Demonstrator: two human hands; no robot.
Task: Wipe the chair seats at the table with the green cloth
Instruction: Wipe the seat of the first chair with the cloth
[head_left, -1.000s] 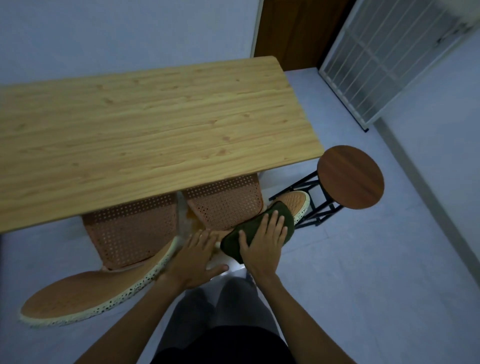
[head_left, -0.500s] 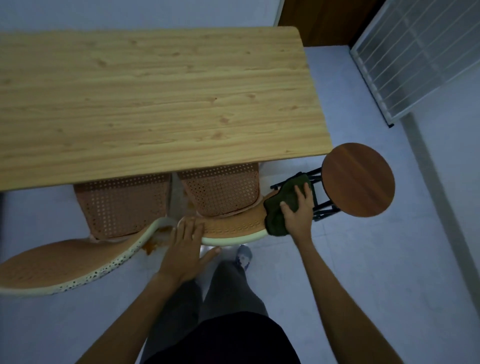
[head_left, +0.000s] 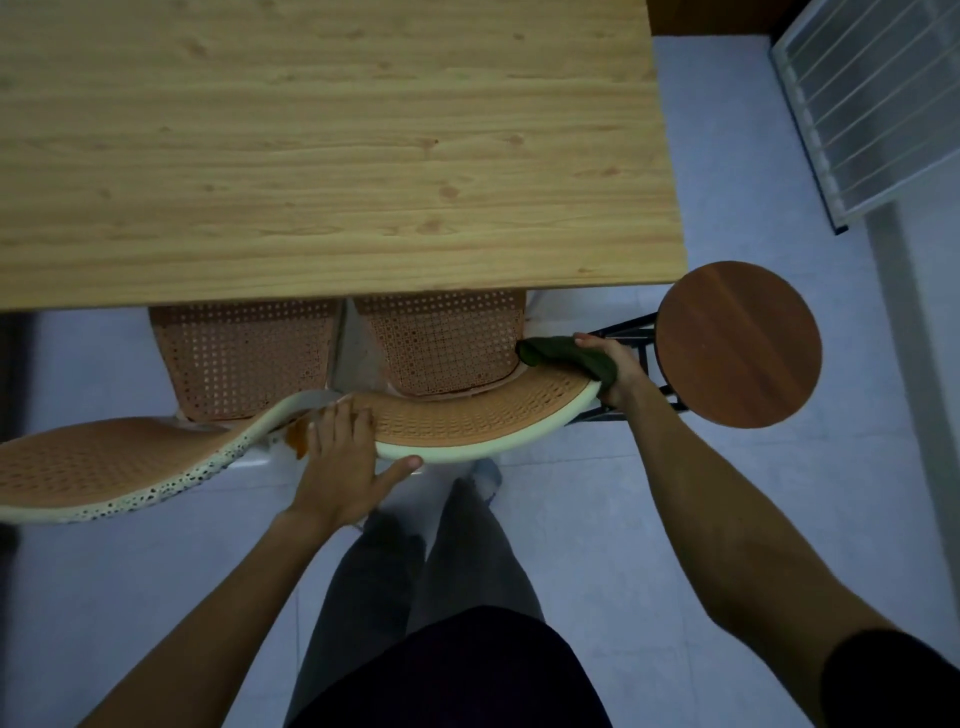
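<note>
Two orange perforated chairs are pushed under the wooden table (head_left: 332, 156). The right chair's seat (head_left: 441, 343) shows below the table edge, with its curved cream-rimmed backrest (head_left: 467, 415) nearest me. My right hand (head_left: 618, 369) grips the bunched green cloth (head_left: 566, 353) at the right end of that backrest, beside the seat's right edge. My left hand (head_left: 343, 462) rests flat on the backrest's left end, fingers spread over the top and thumb on the rim. The left chair's seat (head_left: 244, 353) and backrest (head_left: 104, 467) lie to the left.
A round dark-wood stool (head_left: 737, 343) on a black metal frame stands just right of my right hand. A white barred grille (head_left: 872, 104) leans at the far right. Pale tiled floor (head_left: 675, 509) surrounds my legs.
My right hand slid the green cloth rightward along the backrest, from its middle to its right end by the seat. My head came nearer and looks straighter down. My left hand kept its place.
</note>
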